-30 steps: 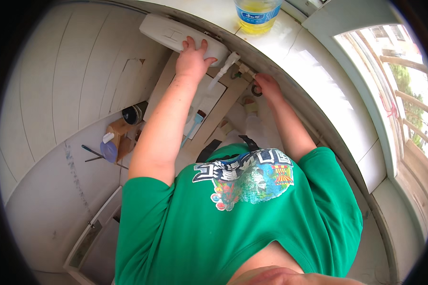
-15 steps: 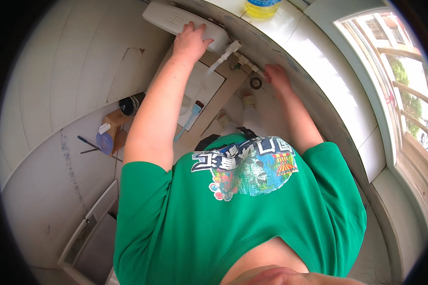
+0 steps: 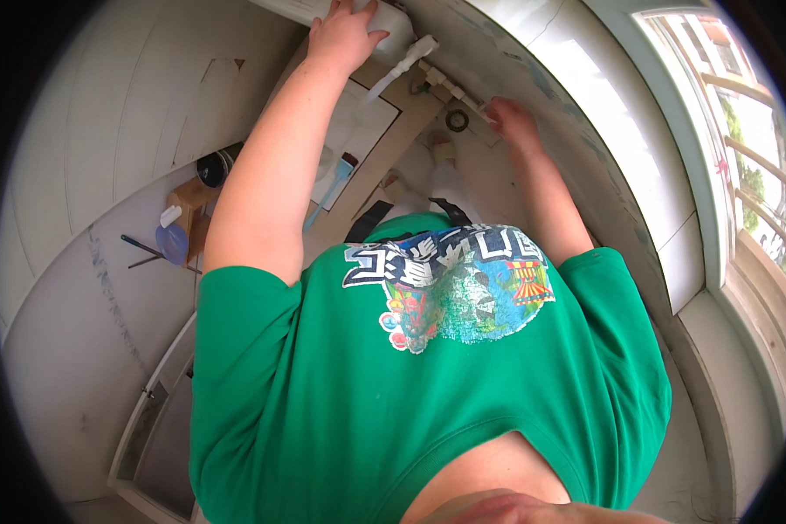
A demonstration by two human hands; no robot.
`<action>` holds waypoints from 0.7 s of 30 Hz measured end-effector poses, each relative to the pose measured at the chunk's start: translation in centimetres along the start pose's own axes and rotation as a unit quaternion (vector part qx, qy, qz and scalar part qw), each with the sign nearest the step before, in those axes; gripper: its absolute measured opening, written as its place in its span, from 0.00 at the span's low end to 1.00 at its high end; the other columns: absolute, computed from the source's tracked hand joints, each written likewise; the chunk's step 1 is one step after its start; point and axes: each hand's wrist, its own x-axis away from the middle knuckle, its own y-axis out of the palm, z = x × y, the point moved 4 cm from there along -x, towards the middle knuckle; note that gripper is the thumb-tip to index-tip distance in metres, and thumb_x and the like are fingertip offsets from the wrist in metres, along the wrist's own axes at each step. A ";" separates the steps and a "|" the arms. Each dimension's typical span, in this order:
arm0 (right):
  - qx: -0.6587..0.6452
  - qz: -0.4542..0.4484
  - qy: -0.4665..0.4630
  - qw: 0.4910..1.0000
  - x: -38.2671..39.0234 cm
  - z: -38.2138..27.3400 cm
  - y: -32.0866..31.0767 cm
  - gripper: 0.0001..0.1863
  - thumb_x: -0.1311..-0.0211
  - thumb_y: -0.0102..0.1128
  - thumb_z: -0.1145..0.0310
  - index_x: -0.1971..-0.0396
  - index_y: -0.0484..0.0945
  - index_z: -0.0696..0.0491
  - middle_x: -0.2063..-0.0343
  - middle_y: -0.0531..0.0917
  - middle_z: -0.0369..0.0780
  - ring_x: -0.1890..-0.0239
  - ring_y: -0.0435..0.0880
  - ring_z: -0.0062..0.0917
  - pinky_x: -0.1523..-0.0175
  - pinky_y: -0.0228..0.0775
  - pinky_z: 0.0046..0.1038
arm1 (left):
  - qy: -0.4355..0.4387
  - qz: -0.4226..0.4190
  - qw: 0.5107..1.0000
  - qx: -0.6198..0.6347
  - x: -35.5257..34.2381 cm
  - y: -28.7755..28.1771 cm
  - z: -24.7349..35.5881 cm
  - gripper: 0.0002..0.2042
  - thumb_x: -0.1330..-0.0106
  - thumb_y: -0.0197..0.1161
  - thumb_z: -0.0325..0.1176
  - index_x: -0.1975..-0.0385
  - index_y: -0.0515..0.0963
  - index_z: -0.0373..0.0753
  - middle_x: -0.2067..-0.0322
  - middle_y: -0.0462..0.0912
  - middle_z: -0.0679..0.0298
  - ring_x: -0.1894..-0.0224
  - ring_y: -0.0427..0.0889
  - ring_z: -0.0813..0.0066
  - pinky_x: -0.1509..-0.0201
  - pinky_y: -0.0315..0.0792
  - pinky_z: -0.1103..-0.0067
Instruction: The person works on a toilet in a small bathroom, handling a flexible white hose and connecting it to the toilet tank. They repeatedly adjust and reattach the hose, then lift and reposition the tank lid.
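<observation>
At the top of the view, my left hand rests with spread fingers on a white plastic tank, whose far part is cut off by the frame edge. A white pipe fitting slants down beside the tank, and a pale stream of water seems to run from it. Along the wall a white pipe leads toward my right hand. The fingers of that hand are bent round the pipe's near end, which they partly hide.
A blue-handled brush lies by the pale basin area. A round floor drain is near my feet. At left stand a dark round container, a cardboard box and a blue-purple plastic item. A white ledge runs under the window at right.
The view has shifted, so the tank and my left hand sit higher in it and the yellow bottle on the ledge is out of sight. Both hands keep their places.
</observation>
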 end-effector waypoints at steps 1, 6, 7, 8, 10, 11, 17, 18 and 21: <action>0.009 -0.001 0.003 1.000 0.2 -0.8 -0.2 0.20 0.39 0.56 0.59 0.51 0.74 0.56 0.56 0.79 0.39 0.54 0.79 0.25 0.52 0.71 0.27 | 0.004 -0.001 1.000 0.007 0.3 -0.3 0.1 0.28 0.41 0.62 0.40 0.40 0.66 0.44 0.35 0.55 0.46 0.33 0.55 0.51 0.33 0.55 0.57; 0.011 -0.002 -0.015 1.000 -0.8 0.8 -1.8 0.20 0.41 0.57 0.59 0.54 0.76 0.56 0.60 0.80 0.39 0.58 0.79 0.24 0.56 0.71 0.27 | 0.007 0.047 0.994 0.096 1.6 -1.1 -1.4 0.28 0.42 0.63 0.40 0.40 0.67 0.43 0.35 0.56 0.46 0.34 0.57 0.52 0.33 0.56 0.58; 0.013 -0.008 -0.015 1.000 -1.0 0.9 -1.6 0.20 0.41 0.57 0.59 0.54 0.76 0.57 0.60 0.80 0.39 0.58 0.79 0.24 0.56 0.71 0.27 | 0.004 0.071 0.992 0.108 2.7 -0.3 -2.8 0.28 0.43 0.63 0.40 0.41 0.67 0.43 0.35 0.56 0.47 0.34 0.57 0.52 0.34 0.56 0.58; 0.017 -0.012 -0.014 1.000 -1.0 0.4 -1.7 0.20 0.41 0.57 0.59 0.53 0.76 0.57 0.60 0.80 0.39 0.58 0.79 0.24 0.57 0.71 0.27 | -0.002 0.085 0.992 0.092 4.2 0.9 -4.4 0.27 0.41 0.61 0.43 0.40 0.67 0.45 0.35 0.57 0.49 0.33 0.56 0.53 0.33 0.56 0.59; 0.051 -0.018 -0.001 0.999 -0.8 0.1 -1.7 0.20 0.39 0.56 0.61 0.51 0.74 0.57 0.56 0.79 0.40 0.55 0.79 0.26 0.54 0.72 0.27 | -0.010 0.111 0.992 0.064 7.9 5.2 -8.0 0.26 0.37 0.57 0.48 0.39 0.66 0.49 0.35 0.59 0.52 0.32 0.55 0.56 0.32 0.54 0.61; 0.066 -0.025 0.010 0.997 -0.8 0.5 -1.6 0.20 0.38 0.55 0.62 0.50 0.73 0.57 0.55 0.79 0.40 0.53 0.79 0.27 0.52 0.72 0.27 | -0.039 0.087 0.994 0.062 9.9 6.7 -9.0 0.25 0.36 0.56 0.47 0.39 0.67 0.48 0.35 0.59 0.51 0.34 0.59 0.55 0.34 0.58 0.64; 0.159 -0.096 0.011 0.983 -2.0 1.8 -0.8 0.20 0.39 0.57 0.60 0.52 0.76 0.56 0.63 0.80 0.36 0.60 0.79 0.22 0.56 0.72 0.24 | -0.203 -0.203 0.953 0.096 27.1 20.1 -12.3 0.26 0.38 0.57 0.44 0.41 0.67 0.42 0.36 0.59 0.45 0.37 0.64 0.51 0.36 0.62 0.69; 0.194 -0.100 0.010 0.976 -2.0 1.6 -0.1 0.19 0.40 0.58 0.60 0.54 0.77 0.56 0.64 0.81 0.36 0.61 0.79 0.21 0.56 0.71 0.24 | -0.211 -0.248 0.938 0.115 29.7 21.5 -12.0 0.25 0.39 0.58 0.43 0.42 0.69 0.42 0.37 0.61 0.48 0.39 0.67 0.52 0.38 0.64 0.68; 0.307 -0.111 -0.023 0.945 -0.6 0.4 1.6 0.18 0.42 0.60 0.58 0.58 0.80 0.55 0.66 0.82 0.36 0.62 0.79 0.20 0.56 0.70 0.23 | -0.263 -0.334 0.882 0.200 36.2 26.3 -10.6 0.23 0.41 0.59 0.42 0.46 0.73 0.39 0.44 0.72 0.49 0.44 0.72 0.52 0.41 0.68 0.69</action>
